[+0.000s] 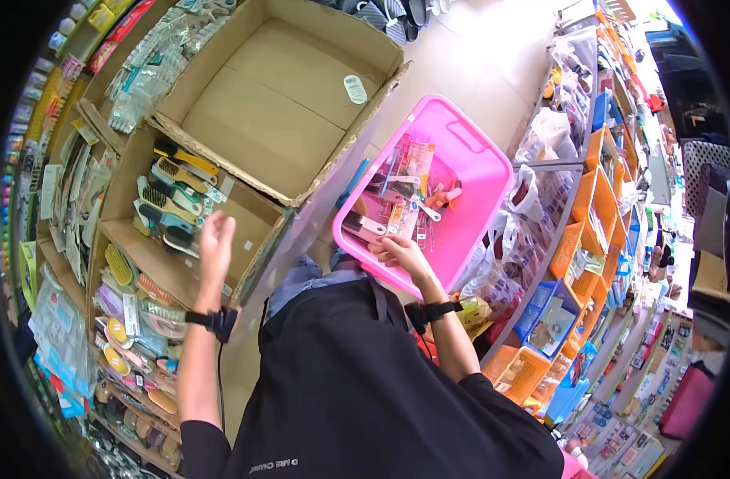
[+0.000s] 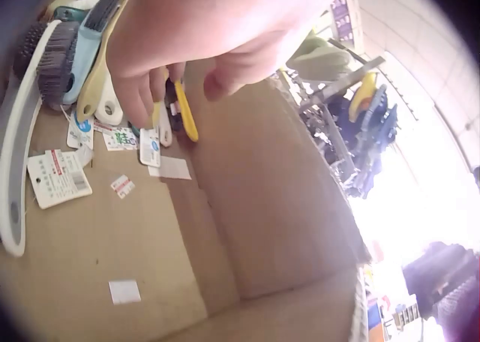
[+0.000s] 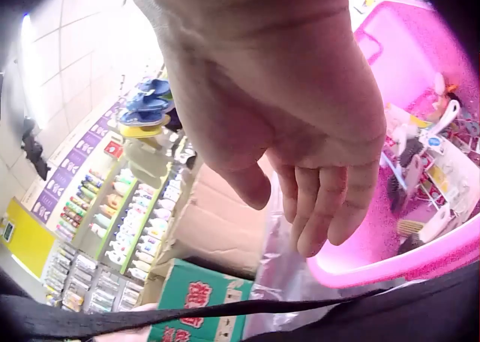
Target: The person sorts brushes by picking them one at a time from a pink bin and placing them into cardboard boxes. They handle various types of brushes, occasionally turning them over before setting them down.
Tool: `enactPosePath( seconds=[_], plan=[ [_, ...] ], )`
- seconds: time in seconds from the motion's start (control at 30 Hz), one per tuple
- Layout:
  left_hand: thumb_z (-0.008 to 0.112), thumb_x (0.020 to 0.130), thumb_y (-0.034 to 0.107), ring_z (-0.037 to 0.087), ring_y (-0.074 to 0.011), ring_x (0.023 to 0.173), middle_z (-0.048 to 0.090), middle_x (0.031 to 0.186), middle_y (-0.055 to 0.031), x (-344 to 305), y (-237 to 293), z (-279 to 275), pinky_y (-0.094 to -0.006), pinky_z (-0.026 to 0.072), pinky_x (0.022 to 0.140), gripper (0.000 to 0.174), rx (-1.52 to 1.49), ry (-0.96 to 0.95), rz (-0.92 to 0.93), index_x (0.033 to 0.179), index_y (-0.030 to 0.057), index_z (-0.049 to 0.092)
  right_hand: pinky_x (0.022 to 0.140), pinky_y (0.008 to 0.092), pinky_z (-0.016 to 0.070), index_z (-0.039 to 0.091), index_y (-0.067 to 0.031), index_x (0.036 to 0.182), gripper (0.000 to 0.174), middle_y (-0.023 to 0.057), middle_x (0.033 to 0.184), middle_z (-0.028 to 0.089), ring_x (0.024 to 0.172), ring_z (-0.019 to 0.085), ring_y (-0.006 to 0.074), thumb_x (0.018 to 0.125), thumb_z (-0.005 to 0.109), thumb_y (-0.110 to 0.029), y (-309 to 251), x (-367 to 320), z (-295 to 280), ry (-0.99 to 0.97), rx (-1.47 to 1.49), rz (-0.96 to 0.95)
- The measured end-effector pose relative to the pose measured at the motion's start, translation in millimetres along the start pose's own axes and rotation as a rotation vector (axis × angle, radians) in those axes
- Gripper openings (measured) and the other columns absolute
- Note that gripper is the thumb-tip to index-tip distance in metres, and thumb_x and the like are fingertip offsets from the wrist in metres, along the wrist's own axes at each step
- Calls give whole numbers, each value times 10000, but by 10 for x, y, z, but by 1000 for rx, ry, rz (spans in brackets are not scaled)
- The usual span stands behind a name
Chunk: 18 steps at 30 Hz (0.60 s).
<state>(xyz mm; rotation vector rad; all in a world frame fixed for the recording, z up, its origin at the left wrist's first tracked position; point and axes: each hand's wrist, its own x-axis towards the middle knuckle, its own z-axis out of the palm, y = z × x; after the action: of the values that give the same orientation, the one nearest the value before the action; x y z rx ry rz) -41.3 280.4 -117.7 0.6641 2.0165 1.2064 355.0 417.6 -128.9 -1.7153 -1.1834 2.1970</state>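
Observation:
My left hand (image 1: 217,243) is over the right part of a cardboard box holding several hairbrushes (image 1: 173,195). In the left wrist view the fingers of that hand (image 2: 217,42) hang bent above brush handles (image 2: 185,113); whether the fingertips touch them is not clear. White tags (image 2: 58,178) lie on the box floor. My right hand (image 1: 402,254), holding nothing, is at the near rim of a pink basket (image 1: 477,231), its fingers loosely bent. In the right wrist view this hand (image 3: 292,117) hangs beside the basket (image 3: 390,259), which holds brushes and packaged items (image 3: 442,169).
A large cardboard box (image 1: 277,72) with one white tag inside stands beyond the brushes. Shelves of packed brushes (image 1: 133,335) line the left side. Plastic bags (image 1: 501,263) and orange bins (image 1: 569,255) stand on the right. Tiled floor (image 1: 477,56) shows beyond the pink basket.

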Motion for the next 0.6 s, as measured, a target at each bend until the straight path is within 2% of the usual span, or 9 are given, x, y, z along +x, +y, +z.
enactPosePath(
  seconds=[0.1,0.13,0.17,0.2,0.23,0.3,0.4,0.47,0.6],
  plan=[
    [619,969,365,592,-238,1111,626,1190,-165,-418,253,353,-354,455,962,496,180,-227,-12,1255,-33,545,634,245,533,605,-22,1121,253,73,953,697,721,637,100,993,562,-237,265,326,-396,107,223,44],
    [604,955,455,603,-315,1105,628,1175,-203,-513,350,480,-396,462,955,580,236,-260,-16,1266,-29,537,621,251,535,603,-24,1116,247,75,948,699,705,637,103,993,565,-235,386,467,-560,136,304,55],
    [599,939,499,598,-354,1100,623,1173,-216,-578,455,580,-418,461,950,627,478,-215,33,1278,-24,531,638,264,544,549,-14,1245,326,80,976,704,788,677,146,995,542,-224,487,615,-790,93,426,109],
    [594,923,542,593,-393,1095,618,1171,-229,-621,517,656,-441,461,946,674,720,-173,82,1289,-20,524,657,290,549,551,-22,1233,336,90,988,704,801,679,173,977,565,-239,618,775,-938,197,498,123],
    [593,915,556,584,-403,1100,611,1177,-232,-615,513,697,-448,459,945,693,717,-153,68,1296,-17,517,676,326,555,551,-45,1229,319,93,989,706,822,678,195,968,565,-226,887,1041,-1194,229,704,154],
    [592,898,584,567,-423,1108,597,1190,-240,-580,478,712,-462,455,943,732,719,-124,39,1311,-13,504,689,358,559,544,-85,1191,256,93,1005,700,815,673,212,967,540,-208,992,1286,-1480,334,872,172],
    [609,899,555,555,-405,1139,582,1218,-238,-587,441,716,-452,448,956,717,862,-99,132,1323,-11,493,634,363,558,545,-58,1174,268,109,1015,704,763,680,227,982,498,-239,1104,1570,-1792,453,708,230],
    [621,902,522,546,-403,1155,576,1225,-241,-560,493,735,-449,443,967,692,839,-120,107,1324,-11,491,618,357,553,565,-44,1148,279,126,999,702,729,678,236,974,516,-257,1094,1737,-1926,490,496,263],
    [638,912,452,543,-404,1161,576,1227,-241,-548,504,745,-447,438,979,638,824,-145,27,1328,-8,489,608,341,545,591,-41,1104,355,139,949,698,729,677,234,933,594,-352,964,1958,-1991,528,305,270]
  ],
)
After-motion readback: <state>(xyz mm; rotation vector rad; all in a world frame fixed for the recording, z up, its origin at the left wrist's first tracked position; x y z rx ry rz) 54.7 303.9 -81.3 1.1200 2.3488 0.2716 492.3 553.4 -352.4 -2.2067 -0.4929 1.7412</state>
